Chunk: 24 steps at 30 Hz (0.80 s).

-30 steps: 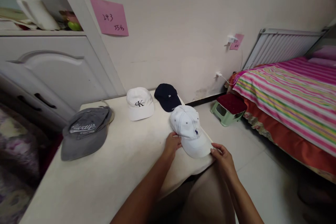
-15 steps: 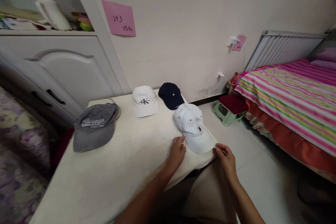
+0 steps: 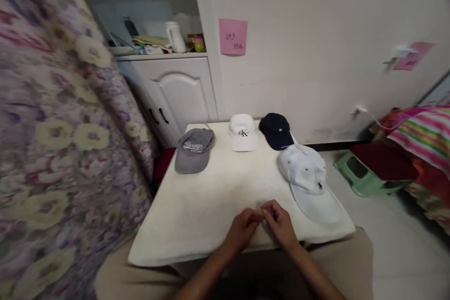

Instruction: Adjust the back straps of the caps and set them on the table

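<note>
My left hand (image 3: pixel 244 228) and my right hand (image 3: pixel 279 222) meet at the fingertips over the near part of the cream-covered table (image 3: pixel 211 206). Fingers on both are curled in, and no object shows in either. A pale blue cap (image 3: pixel 305 173) with a small dark logo lies to the right, apart from my right hand, its brim toward the near right corner. Along the far edge sit a white cap (image 3: pixel 243 133) with black letters and a navy cap (image 3: pixel 275 130). At the left rests a grey cap (image 3: pixel 193 152) with white lettering.
A floral curtain (image 3: pixel 70 140) hangs at the left beside a white cabinet (image 3: pixel 184 91) with a white jug (image 3: pixel 176 37) on its shelf. On the right stand a green stool (image 3: pixel 358 178) with a dark red top and a bed with a striped cover (image 3: pixel 427 133).
Both hands have left the pale blue cap's brim and come together to its left. My view has swung left, bringing more of the curtain and cabinet into sight. The caps appear unmoved.
</note>
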Each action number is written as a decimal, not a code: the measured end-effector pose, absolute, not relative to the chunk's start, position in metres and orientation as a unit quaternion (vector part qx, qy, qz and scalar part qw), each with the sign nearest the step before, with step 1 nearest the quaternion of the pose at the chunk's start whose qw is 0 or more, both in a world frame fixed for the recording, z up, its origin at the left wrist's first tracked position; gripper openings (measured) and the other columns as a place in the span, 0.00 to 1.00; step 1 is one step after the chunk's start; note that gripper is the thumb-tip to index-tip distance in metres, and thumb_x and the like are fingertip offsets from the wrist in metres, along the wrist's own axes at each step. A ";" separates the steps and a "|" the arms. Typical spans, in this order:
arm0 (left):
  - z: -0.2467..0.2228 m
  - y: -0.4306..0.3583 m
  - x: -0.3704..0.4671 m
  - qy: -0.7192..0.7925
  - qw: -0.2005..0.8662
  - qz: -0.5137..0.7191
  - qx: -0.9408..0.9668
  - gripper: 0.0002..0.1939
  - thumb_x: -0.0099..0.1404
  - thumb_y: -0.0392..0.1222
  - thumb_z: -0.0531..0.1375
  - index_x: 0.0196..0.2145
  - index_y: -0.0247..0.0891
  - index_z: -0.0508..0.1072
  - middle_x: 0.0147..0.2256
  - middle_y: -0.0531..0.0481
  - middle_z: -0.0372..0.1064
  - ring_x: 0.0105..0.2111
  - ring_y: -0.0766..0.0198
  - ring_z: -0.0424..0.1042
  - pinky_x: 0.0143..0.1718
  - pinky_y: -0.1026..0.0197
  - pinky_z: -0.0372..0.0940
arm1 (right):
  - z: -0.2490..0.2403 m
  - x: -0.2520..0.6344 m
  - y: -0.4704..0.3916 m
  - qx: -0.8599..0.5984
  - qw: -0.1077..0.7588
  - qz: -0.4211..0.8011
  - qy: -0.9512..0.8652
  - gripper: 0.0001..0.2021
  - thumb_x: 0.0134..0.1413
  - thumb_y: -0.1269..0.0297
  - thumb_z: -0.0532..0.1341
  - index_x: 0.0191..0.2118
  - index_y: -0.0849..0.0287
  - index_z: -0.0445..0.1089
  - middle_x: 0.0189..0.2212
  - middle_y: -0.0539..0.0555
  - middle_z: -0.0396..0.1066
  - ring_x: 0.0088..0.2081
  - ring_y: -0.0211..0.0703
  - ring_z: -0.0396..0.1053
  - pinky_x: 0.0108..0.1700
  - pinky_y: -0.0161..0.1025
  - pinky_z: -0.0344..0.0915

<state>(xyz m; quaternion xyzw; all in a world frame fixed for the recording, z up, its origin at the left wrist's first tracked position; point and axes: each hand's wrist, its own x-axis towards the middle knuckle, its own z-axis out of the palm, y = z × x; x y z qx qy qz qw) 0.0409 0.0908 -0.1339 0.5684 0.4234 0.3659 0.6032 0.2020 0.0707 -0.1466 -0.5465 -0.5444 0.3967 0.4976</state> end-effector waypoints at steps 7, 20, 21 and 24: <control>-0.128 0.123 -0.064 0.491 0.565 0.545 0.378 0.09 0.55 0.37 0.67 0.36 0.35 0.76 0.31 0.48 0.77 0.34 0.62 0.75 0.40 0.61 0.68 | -0.167 0.177 0.081 -0.539 0.479 0.386 -0.576 0.10 0.60 0.57 0.58 0.33 0.58 0.68 0.23 0.48 0.64 0.27 0.41 0.61 0.30 0.36 0.57; -0.125 0.230 -0.117 0.476 0.551 0.679 0.093 0.12 0.70 0.42 0.60 0.48 0.34 0.72 0.44 0.46 0.73 0.38 0.61 0.75 0.37 0.55 0.73 | -0.178 0.176 0.078 -0.540 0.496 0.425 -0.530 0.13 0.60 0.53 0.59 0.35 0.58 0.68 0.21 0.46 0.60 0.24 0.39 0.58 0.26 0.33 0.55; -0.125 0.232 -0.117 0.473 0.552 0.681 0.086 0.12 0.70 0.42 0.60 0.49 0.34 0.72 0.45 0.45 0.72 0.39 0.60 0.75 0.38 0.55 0.73 | -0.178 0.176 0.077 -0.538 0.498 0.430 -0.528 0.13 0.60 0.52 0.59 0.35 0.58 0.68 0.21 0.46 0.60 0.23 0.39 0.58 0.25 0.33 0.55; -0.124 0.237 -0.117 0.462 0.553 0.690 0.071 0.13 0.70 0.42 0.60 0.50 0.34 0.71 0.46 0.45 0.72 0.39 0.60 0.74 0.38 0.55 0.73 | -0.175 0.176 0.077 -0.535 0.502 0.427 -0.529 0.13 0.60 0.52 0.59 0.35 0.58 0.68 0.21 0.46 0.60 0.23 0.39 0.58 0.25 0.33 0.56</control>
